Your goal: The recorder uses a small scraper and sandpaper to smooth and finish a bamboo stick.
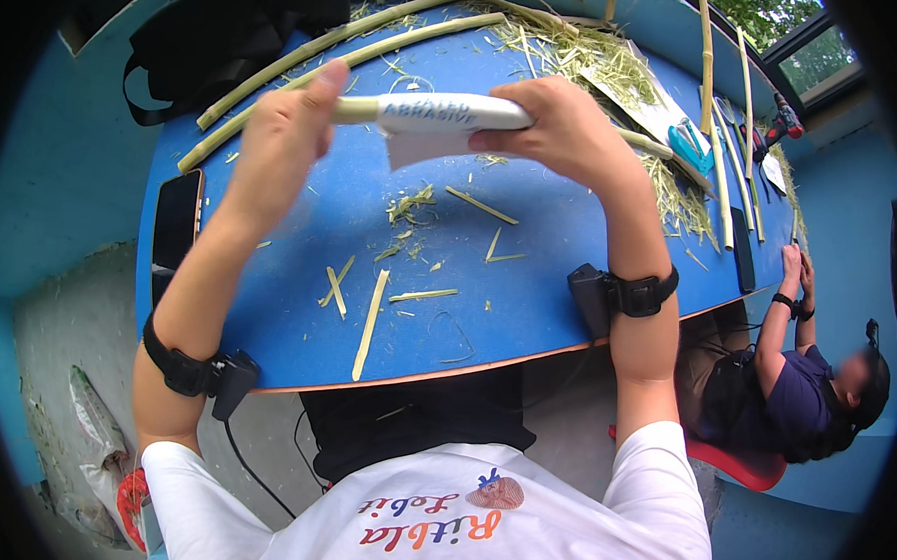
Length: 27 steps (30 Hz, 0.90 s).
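Observation:
Above the blue table, a pale green-yellow cane stick (357,110) is held level between my two hands. My left hand (287,137) is closed around its left part. A sheet of sandpaper (442,120), white on its outer side with blue print, is folded over the stick's right part. My right hand (562,125) grips the sandpaper there, and a loose flap of it hangs below. The stick's right end is hidden under the sheet. Beneath my hands, thin split strips (370,325) and a small heap of shavings (410,207) lie on the table (529,296).
Long peeled canes (368,48) lie along the far edge beside a black bag (218,50). A phone (176,222) rests at the left edge. Shavings (599,58), a turquoise-handled tool (690,146) and a red-black drill (784,120) are at right. A co-worker (774,396) sits by the right end.

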Motion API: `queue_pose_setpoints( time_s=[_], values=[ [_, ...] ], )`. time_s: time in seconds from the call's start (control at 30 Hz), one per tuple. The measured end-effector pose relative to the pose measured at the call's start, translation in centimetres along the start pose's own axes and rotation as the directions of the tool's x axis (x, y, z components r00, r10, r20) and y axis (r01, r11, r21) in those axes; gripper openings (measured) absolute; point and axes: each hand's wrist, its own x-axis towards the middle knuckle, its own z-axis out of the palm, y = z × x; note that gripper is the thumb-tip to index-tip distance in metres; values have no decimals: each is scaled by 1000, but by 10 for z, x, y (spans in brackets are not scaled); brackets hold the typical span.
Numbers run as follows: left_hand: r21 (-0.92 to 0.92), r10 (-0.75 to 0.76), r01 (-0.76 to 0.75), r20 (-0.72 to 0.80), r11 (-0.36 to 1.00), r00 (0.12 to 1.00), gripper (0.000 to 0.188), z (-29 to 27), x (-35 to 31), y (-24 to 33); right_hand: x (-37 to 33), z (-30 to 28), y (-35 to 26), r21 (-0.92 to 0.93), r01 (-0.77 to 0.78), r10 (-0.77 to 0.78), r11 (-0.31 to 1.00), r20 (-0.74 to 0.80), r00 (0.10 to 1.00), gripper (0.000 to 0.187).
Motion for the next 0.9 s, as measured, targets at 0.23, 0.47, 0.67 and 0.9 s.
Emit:
queue_pose_setpoints(
  time_s=[0.23,0.47,0.67,0.9],
  values=[
    [-260,-150,-4,-572,966,807,41,-37,25,-4,-4,-19,43,7,-226,226,974,-43,973,32],
    [-301,-174,-28,-622,953,763,38,-34,32,-11,-7,-23,43,3,-277,277,961,-12,961,33],
    [22,101,-99,-299,995,949,62,19,-8,-11,-17,-4,15,-114,-42,42,993,0,999,29],
    [119,95,-75,-167,990,981,64,12,-25,9,-19,-5,-2,-184,29,-39,982,-48,998,29]
  ],
)
